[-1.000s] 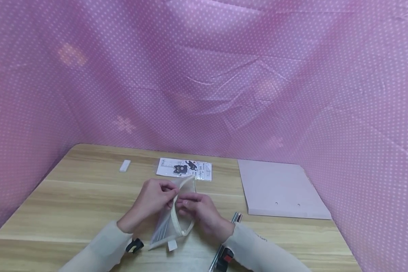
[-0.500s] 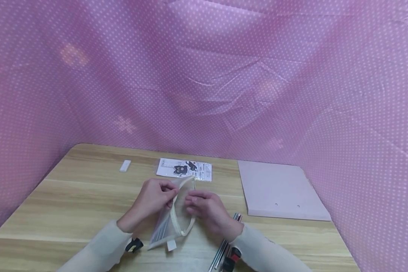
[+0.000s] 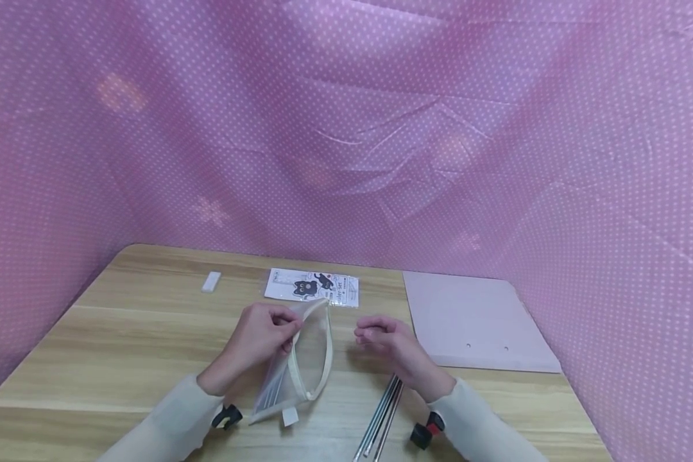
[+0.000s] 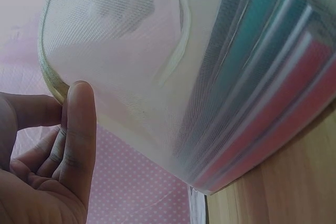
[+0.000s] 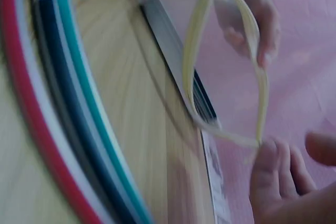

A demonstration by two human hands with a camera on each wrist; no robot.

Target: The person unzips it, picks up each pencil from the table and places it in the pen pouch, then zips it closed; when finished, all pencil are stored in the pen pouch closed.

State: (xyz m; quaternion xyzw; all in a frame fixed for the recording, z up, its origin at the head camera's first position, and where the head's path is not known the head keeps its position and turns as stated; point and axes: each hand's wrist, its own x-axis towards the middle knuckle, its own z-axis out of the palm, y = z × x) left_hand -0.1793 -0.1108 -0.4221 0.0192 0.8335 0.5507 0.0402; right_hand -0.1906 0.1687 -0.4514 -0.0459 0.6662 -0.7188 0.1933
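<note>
In the head view my left hand (image 3: 258, 337) pinches the cream rim of a translucent mesh zip pouch (image 3: 282, 384), which stands tilted with its mouth wide. Several striped pencils (image 4: 262, 77) lie along the pouch's bottom, seen through the mesh in the left wrist view. My right hand (image 3: 401, 350) hovers to the right of the pouch, apart from it, fingers loosely bent with nothing between them. Below that hand, more pencils (image 3: 383, 410) lie on the table; the right wrist view has red, dark and teal pencils (image 5: 64, 66) close up, blurred.
A white eraser-like block (image 3: 211, 282) lies at the back left of the wooden table (image 3: 121, 346). Behind the pouch is a ruler-set packet (image 3: 313, 287) with black cats. A pale pink flat board (image 3: 479, 321) lies at the right. Pink dotted cloth (image 3: 346, 128) surrounds the table.
My right hand has drawn out of the pouch's mouth and moved right, toward the loose pencils. The left hand keeps its pinch on the rim, nearly still.
</note>
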